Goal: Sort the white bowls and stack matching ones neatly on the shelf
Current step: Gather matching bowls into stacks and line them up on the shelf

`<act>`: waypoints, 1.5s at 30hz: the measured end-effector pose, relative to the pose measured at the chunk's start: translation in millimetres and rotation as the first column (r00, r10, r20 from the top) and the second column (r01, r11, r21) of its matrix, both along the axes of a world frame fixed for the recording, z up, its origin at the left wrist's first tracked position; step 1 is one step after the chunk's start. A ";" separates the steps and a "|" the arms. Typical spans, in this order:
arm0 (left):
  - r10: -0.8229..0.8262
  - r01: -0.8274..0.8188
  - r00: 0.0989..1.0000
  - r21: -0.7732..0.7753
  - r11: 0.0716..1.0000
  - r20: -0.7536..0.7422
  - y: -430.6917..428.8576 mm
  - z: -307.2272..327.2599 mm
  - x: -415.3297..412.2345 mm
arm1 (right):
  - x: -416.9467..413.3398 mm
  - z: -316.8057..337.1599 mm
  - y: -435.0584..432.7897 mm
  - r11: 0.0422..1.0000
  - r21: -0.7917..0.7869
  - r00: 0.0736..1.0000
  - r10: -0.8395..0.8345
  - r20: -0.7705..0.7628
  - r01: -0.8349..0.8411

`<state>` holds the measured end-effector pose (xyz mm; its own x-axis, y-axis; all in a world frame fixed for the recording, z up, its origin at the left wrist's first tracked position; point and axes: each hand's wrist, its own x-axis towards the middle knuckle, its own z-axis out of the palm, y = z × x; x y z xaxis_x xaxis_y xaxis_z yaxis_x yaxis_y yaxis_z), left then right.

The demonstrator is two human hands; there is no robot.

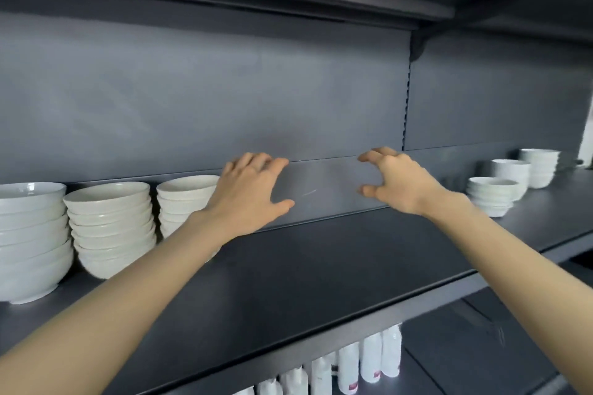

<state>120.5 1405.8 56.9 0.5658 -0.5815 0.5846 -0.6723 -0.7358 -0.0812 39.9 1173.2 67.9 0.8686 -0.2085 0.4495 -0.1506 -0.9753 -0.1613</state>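
**Shelf** (pixel 321 266): dark grey metal, running across the middle of the frame; a grey back panel (pixel 224 90) stands behind it.

**White bowls, left group:** three stacks in a row at centre left.
- Large bowl stack (pixel 32 234): at the left edge of the frame, the tallest and widest.
- Middle bowl stack (pixel 110 228): just beside the first, with shallower bowls.
- Third bowl stack (pixel 183 199): just right of the middle one, its right side hidden behind the left wrist and forearm.

**White bowls, right group:** three small bowl stacks (pixel 510 171) at centre right, close together in a line leading toward the right edge.

**Left hand** (pixel 253 189): centre of the frame, fingers relaxed and slightly bent, thumb spread to the right, holding nothing. It lies just right of the third bowl stack. Contact with that stack cannot be told.

**Right hand** (pixel 398 183): right of centre, fingers arched and thumb held apart below them, with nothing in the gap. It lies left of the small bowl stacks and clear of them.

**Between the hands:** bare shelf and back panel.

**Lower shelf:** white bottles (pixel 353 365), upright in a row at bottom centre.
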 end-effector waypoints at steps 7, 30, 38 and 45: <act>-0.081 0.081 0.997 0.020 0.997 0.013 -89.8 -0.6 -27.8 | -47.0 1.2 -81.3 0.995 -0.041 0.996 -0.084 0.035 0.086; -0.234 0.233 0.971 0.021 0.972 0.047 -454.7 -5.6 -43.9 | -91.4 -8.0 -435.7 0.977 -0.022 0.977 -0.210 0.022 0.211; -0.305 0.305 0.952 0.002 0.952 0.021 -570.6 -13.0 10.5 | -48.6 -8.0 -543.8 0.968 -0.042 0.968 -0.249 -0.013 0.249; -0.372 0.372 0.928 0.002 0.928 -0.016 -672.9 -16.4 40.7 | -24.2 -14.8 -635.0 0.957 0.016 0.957 -0.288 -0.016 0.288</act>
<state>161.2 732.9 40.5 0.3173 -0.7547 0.5743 -0.8988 -0.4325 -0.0718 15.7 538.2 53.1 0.7761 -0.4589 0.4324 -0.4272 -0.8871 -0.1748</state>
